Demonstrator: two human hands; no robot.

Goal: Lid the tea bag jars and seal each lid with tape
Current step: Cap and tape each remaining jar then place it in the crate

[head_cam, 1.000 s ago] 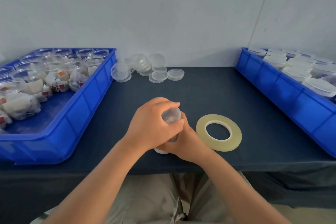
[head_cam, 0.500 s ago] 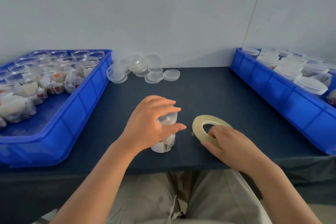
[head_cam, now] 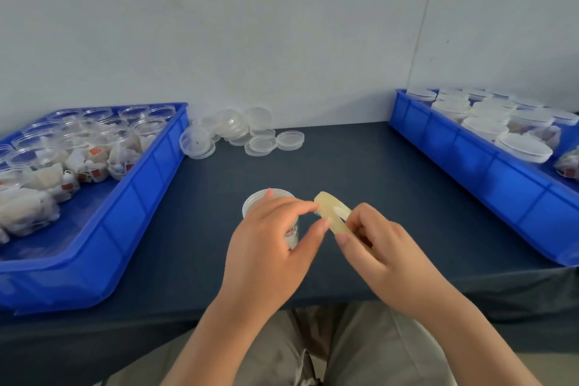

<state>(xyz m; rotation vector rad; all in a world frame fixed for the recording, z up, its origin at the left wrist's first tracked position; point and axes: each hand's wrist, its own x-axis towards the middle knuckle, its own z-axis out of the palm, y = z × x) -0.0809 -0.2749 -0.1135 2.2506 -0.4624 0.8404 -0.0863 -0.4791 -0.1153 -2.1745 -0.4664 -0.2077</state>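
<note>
A clear lidded tea bag jar (head_cam: 259, 199) stands upright on the dark table (head_cam: 360, 166), partly hidden behind my left hand (head_cam: 269, 247). My right hand (head_cam: 385, 257) holds the yellowish tape roll (head_cam: 332, 214) tilted up off the table, just right of the jar. My left thumb and forefinger pinch the roll's near edge. Whether a tape end is peeled free cannot be seen.
A blue tray (head_cam: 150, 178) on the left holds several open jars with tea bags. A second blue tray (head_cam: 470, 150) on the right holds several lidded jars. Loose clear lids (head_cam: 260, 141) lie at the back against the wall.
My right hand left the jar, took the tape roll and lifted it off the table. My left hand let go of the jar's lid and moved to the roll.
</note>
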